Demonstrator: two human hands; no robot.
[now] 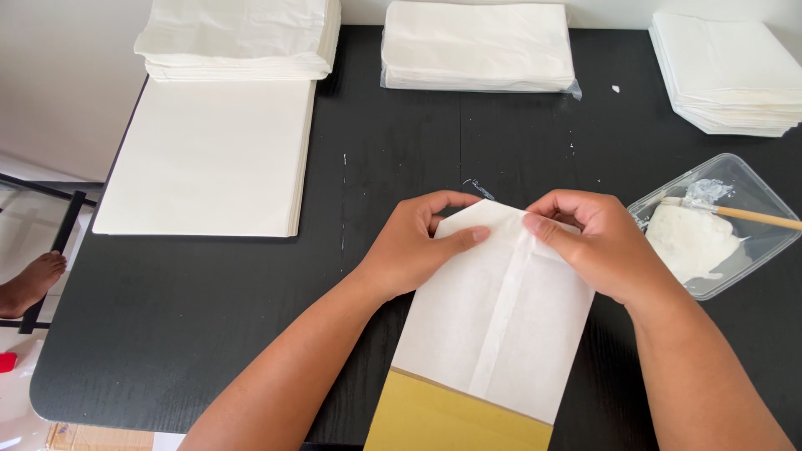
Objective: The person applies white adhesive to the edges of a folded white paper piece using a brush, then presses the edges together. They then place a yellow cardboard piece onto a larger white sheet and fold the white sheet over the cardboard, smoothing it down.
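White paper bag with a central seam lies flat on the black surface; we pinch its top edge, left hand and right hand both closed on it. We judge the end fold in hand; creasing it calls for even pressure, with the clear tub of white paste beside.

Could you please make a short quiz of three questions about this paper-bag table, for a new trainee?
1. True or false: both hands press the top end of the white paper bag.
2. What lies in the clear plastic tray? A) scissors B) white paste and a brush C) string
3. How many stacks of white paper are along the far edge of the black table?

Key:
1. True: the left hand and the right hand both grip that end.
2. B: the brush rests in the white paste.
3. Three; a flat sheet pile lies in front of the left one.
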